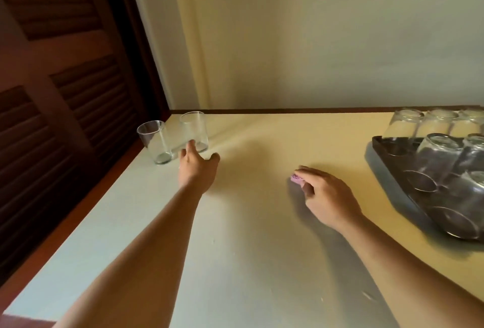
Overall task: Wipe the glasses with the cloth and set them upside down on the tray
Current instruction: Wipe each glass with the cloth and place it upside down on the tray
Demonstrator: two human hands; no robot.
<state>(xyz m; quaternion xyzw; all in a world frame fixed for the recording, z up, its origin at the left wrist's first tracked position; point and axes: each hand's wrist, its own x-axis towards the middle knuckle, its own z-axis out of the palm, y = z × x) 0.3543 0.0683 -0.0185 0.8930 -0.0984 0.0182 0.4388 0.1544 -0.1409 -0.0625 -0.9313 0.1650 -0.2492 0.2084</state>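
At the far left corner of the table [235, 236], beside the dark louvred shutters [65, 78], two clear glasses stand upright and unwiped: the left glass [154, 141] and, just beside it, the right glass [195, 131], both plain straight-sided tumblers, empty, with thick bases. The left hand [197, 167] is stretched toward the right glass, its grip apart, fingertips at the base of the glass and the thumb splayed wide; whether they touch it I cannot tell. This looks like the fetching step for one of the last two glasses. The next move calls for closing round the wall of the glass and lifting it clear without knocking its neighbour. Further right, the right hand [327, 196] rests low over the table, its grip together on a small pink cloth [297, 178], mostly hidden. At the far right, the dark tray [387, 170] carries several glasses already set upside down.
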